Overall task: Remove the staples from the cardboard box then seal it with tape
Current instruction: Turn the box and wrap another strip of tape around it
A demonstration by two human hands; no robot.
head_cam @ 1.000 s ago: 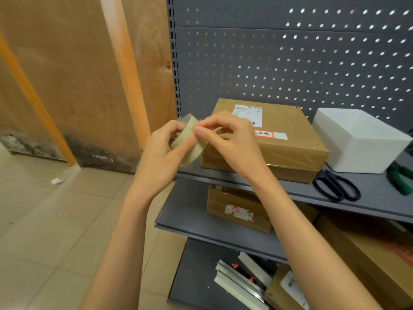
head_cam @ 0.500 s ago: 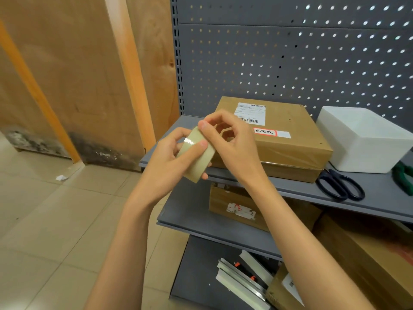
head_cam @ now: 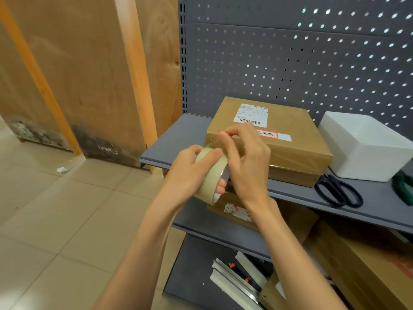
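Grey perforated shelving (head_cam: 290,63) backs the work area. Left hand (head_cam: 190,173) grips the tape roll (head_cam: 212,173), fingers through its core. Right hand (head_cam: 248,162) pinches at the roll's upper edge, apparently lifting the free end. Cardboard box (head_cam: 279,139) sits just behind the roll, on the shelf (head_cam: 174,139). Sealing step; next, draw tape toward the box seam. Scissors (head_cam: 337,191) lie right of the box.

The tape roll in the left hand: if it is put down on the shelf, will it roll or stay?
The tape roll is a round ring, so on its edge it would likely roll along the flat shelf. Laid flat, it should stay. It probably is light: the left hand holds it alone.
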